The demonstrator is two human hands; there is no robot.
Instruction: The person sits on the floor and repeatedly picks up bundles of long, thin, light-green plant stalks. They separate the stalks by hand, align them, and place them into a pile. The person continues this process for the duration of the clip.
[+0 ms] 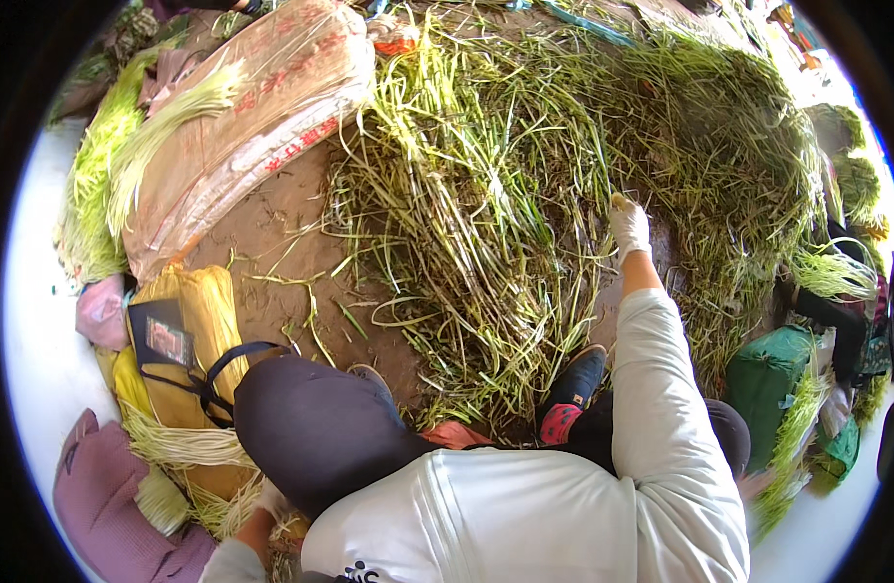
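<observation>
My right hand (pixel 629 224), in a white glove with a stained fingertip area, reaches out over a wide heap of long green leafy stalks (pixel 461 233). Its fingers look bunched, and a thin green blade passes by them; whether they grip it is unclear. My left hand (pixel 273 501) is low at the left, partly hidden by my dark-trousered knee. It is beside loose pale stalks (pixel 224 510), and its fingers cannot be made out. A bundle of pale yellow-green stalks (pixel 192 443) lies just above it, against a yellow sack (pixel 214 313).
A large woven sack (pixel 250 109) with red writing lies at upper left, pale stalks (pixel 177 116) on it. A dark strapped pouch (pixel 159 331) rests on the yellow sack. Purple fabric (pixel 112 503) is at lower left. At right are a green sack (pixel 767 386) and another person's dark sleeve (pixel 825 310).
</observation>
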